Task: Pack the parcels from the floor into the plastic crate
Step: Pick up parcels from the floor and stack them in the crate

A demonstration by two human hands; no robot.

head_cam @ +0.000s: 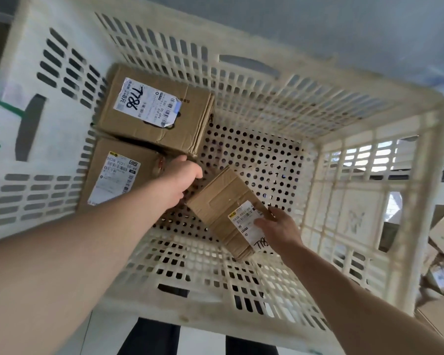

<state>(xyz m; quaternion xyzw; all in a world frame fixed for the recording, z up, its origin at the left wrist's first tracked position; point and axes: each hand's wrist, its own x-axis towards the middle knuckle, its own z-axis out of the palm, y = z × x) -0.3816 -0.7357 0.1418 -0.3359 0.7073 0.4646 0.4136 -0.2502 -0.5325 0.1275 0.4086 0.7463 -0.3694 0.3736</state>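
the cream plastic crate point(244, 301) stood deep and square, its walls cut with slotted vents and its floor punched with round holes. three brown cardboard parcels sat inside it. the largest parcel point(154, 111) lay against the far left corner, a white shipping label with "t786" in black marker on its top face and a creased, dented edge. a second parcel point(116, 175) lay just beside it along the left wall, nearer the person, also carrying a white barcode label. the third, a smaller taped parcel point(226, 213), was tilted over the perforated floor near the middle, with a white label and handwritten marker at its near end.

the left hand point(183, 179) was lowered between the second and third parcels, its fingers curled under and out of sight, so whether they held anything could not be told. the right hand point(277, 226) gripped the near end of the smaller taped parcel, fingers over its label.

outside the crate on the right, more cardboard boxes point(441, 254) lay in a blurred heap.
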